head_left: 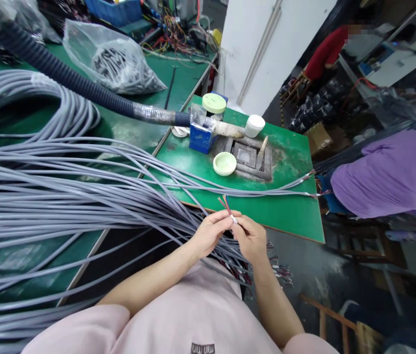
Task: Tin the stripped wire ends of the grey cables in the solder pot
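Observation:
Between my two hands is the end of a grey cable, its thin coloured wires [224, 204] fanned out and pointing up and away from me. A white band [233, 219] wraps the cable where the wires come out. My left hand [213, 231] pinches the cable at this band from the left. From the right, my right hand [250, 236] grips the same end with fingers closed. Beneath both hands, many grey cables [149, 206] run in from the left, and their stripped ends [280, 270] hang over the table edge.
On the green table [292, 216] two loose cables lie across the right end. Ahead stand a small green dish [224, 163], a square metal pot [247, 155], a white jar [255, 126] and a blue box [199, 136] under a black hose [93, 88]. A co-worker in purple [392, 172] sits right.

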Available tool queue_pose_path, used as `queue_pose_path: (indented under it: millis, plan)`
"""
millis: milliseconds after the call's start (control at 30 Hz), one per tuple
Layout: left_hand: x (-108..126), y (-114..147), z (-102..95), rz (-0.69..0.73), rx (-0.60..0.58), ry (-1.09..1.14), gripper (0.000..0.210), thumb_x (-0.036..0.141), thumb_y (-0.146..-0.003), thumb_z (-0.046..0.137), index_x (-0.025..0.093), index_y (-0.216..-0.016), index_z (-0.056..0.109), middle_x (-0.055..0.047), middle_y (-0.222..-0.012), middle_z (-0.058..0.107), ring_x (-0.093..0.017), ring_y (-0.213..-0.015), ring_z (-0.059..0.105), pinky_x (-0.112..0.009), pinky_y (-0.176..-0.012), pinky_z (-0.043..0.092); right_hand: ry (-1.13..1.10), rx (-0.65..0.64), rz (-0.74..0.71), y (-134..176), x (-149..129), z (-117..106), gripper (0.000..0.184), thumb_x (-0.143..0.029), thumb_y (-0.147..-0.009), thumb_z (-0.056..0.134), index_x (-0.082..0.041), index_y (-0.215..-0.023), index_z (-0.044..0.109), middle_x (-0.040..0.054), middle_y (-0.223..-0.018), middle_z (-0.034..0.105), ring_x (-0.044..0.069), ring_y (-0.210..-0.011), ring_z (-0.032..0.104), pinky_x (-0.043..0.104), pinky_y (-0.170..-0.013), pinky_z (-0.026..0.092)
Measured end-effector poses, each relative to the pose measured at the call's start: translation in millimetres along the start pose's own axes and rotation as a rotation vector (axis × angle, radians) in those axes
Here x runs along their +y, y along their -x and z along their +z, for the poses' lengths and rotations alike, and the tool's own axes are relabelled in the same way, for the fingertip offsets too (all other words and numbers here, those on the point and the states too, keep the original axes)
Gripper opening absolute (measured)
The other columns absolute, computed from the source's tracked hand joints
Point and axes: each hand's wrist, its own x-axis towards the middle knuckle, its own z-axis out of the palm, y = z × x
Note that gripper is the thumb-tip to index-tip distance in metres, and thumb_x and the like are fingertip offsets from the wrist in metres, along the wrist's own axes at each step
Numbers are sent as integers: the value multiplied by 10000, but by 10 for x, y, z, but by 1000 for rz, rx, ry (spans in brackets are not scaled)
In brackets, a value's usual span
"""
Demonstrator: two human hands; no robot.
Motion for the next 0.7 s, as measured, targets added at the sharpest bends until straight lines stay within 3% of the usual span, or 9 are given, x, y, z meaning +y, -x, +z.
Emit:
queue_pose_path:
  millis: [133,233,400,567,700]
  plan:
    - [76,10,0,88,28,-166,232,370,-704,773,172,-825,763,-51,-883,690,-160,-826,607,-292,-798,461,53,-61,-9,-2,-8,-62,185,-238,-899,542,-256,-998,696,9,-754,620,148,-701,587,277,-676,470]
    - [114,6,-11,184,13,-307,209,374,-746,740,175,-806,761,-63,-960,693,-187,-942,611,-310,-895,446,93,-73,-30,-46,-48,-217,102,-237,-856,608,-230,-914,692,18,-802,650,155,-757,602,281,-716,473]
    - [72,6,11,202,-54,-440,288,441,-778,696,158,-806,740,-41,-797,709,-156,-767,615,-280,-786,467,156,21,27,-193,-183,-399,119,-269,-820,654,-212,-719,625,-6,-713,604,138,-691,574,263,-667,454]
    - [14,28,42,230,-78,-521,324,464,-771,691,145,-805,734,-36,-776,706,-167,-766,620,-278,-770,467,193,-49,33,-342,-253,-313,98,-273,-762,696,-216,-739,621,-15,-721,580,136,-679,559,257,-647,445]
    - [21,34,31,207,-62,-489,314,452,-746,720,138,-741,722,-35,-727,692,-153,-726,608,-274,-757,468,89,24,28,-386,-248,-233,163,-244,-797,640,-210,-652,572,-22,-676,573,121,-637,540,248,-631,442]
